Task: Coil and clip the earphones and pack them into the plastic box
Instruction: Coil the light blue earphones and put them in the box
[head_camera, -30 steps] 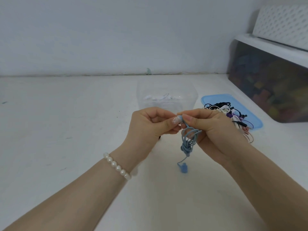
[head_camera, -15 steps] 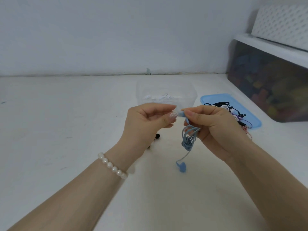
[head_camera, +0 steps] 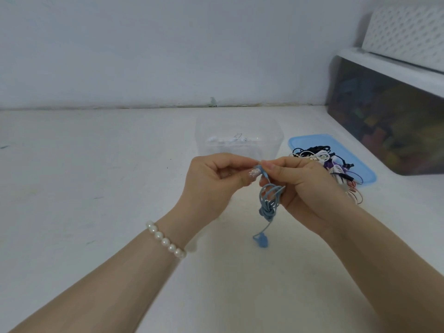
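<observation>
White worktop (head_camera: 84,188), matte, with faint scuffs and small dark marks on its left part. It meets a plain pale wall (head_camera: 168,49) along a discoloured joint. At the right stands a dark translucent storage bin (head_camera: 384,131) with a white lid, its multicoloured contents blurred. A white perforated basket (head_camera: 408,37) rests on the lid. Light is even and soft.

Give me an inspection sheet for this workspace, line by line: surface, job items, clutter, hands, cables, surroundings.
Surface: white table, faint marks.
Job's things: blue earphones partly coiled, an end dangling; clear plastic box behind, white items inside.
Clutter: pile of earphones on a blue lid.
Hands: left hand and right hand both pinch the blue earphones' top.
Cables: nothing seen beyond the earphone cords.
Surroundings: white wall; dark storage bin at right.
</observation>
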Motion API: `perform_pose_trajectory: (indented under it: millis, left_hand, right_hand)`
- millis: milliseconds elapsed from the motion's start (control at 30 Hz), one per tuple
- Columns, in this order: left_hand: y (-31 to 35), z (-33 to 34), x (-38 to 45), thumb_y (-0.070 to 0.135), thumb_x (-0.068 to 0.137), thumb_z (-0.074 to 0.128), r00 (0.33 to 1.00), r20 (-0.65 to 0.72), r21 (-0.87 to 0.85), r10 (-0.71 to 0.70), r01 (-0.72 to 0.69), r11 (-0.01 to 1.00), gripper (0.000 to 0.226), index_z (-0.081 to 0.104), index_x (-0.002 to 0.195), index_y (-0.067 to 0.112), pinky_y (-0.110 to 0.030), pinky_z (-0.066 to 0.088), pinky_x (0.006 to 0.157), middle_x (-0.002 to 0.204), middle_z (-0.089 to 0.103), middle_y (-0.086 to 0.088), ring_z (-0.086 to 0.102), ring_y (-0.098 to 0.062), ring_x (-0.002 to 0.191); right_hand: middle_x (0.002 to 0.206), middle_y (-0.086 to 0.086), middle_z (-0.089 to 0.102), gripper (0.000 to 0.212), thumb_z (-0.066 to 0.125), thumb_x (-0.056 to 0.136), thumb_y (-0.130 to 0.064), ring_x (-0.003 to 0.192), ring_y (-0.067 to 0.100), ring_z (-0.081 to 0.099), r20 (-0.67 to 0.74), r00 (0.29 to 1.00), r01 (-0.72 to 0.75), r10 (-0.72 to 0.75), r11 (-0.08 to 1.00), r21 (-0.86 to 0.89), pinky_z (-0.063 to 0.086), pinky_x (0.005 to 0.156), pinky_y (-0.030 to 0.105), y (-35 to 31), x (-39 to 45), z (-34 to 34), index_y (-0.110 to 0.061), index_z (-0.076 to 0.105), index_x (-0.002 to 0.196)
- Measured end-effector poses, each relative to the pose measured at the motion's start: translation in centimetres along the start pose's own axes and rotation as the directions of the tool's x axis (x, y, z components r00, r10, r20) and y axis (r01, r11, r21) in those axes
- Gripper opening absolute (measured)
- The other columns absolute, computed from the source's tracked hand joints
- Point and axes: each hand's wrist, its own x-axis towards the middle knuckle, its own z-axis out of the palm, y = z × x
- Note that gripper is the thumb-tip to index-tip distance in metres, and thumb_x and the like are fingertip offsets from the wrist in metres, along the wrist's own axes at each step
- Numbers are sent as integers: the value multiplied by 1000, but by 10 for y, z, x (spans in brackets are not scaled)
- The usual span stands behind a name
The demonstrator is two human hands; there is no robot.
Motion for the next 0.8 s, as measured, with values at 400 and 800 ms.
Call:
perform_pose_trajectory:
  millis: [400,800]
  left_hand:
    - [0,-3,2,3,76,66,991,-44,-102,-128,123,987,12,71,74,14,-19,52,58,57,67,4,63,-8,55]
    - [-4,-2,4,11,56,67,929,124,-359,-349,370,857,11,63,64,6,-19,52,52,55,62,-5,58,-12,50]
  right_hand:
    - [53,4,63,17,57,78,-13,42,10,54,-38,999,-16,16,1000,2,48,45,18,-8,-2,-4,2,64,79]
    - [56,5,64,18,59,65,-13,47,11,57,73,997,33,-30,999,-36,50,48,18,-5,-5,0,-2,68,76]
